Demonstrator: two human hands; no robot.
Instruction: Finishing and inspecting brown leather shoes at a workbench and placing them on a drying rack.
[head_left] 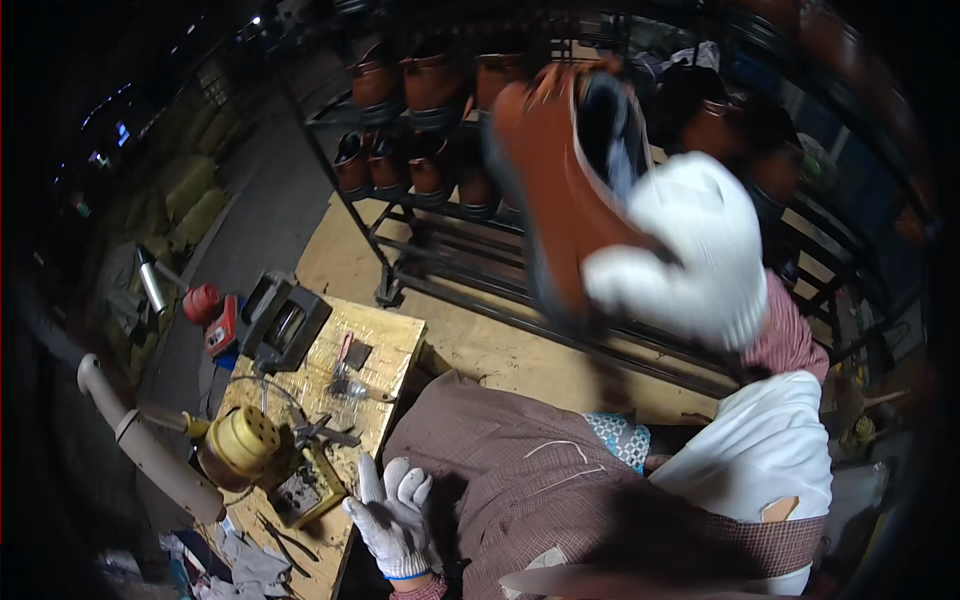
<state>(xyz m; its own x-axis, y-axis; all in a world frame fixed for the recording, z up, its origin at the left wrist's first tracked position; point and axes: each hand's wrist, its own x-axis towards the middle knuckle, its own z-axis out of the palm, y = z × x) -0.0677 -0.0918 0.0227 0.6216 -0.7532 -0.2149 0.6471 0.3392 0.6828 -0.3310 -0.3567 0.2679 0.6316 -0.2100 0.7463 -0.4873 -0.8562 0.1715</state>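
Note:
My right hand [690, 250], in a white knitted glove and smeared by motion, grips a brown leather boot [550, 180] by one end. The boot is raised in front of the shoe rack, its dark-lined opening facing right and its dark sole facing left. Low down, my left hand [392, 515], also gloved in white, is held palm up beside the wooden bench [395, 335]. Its fingers are spread and nothing lies in it. Brown checked cloth [520, 450] covers my lap, with white cloth [765, 440] at its right.
The black metal rack [470, 300] carries several brown boots [430, 80]. On the bench are a yellow hot-air device [240, 445], a dark metal stand [285, 320], pliers [288, 545] and rags [245, 565]. A grey pipe [165, 465] slants along the left.

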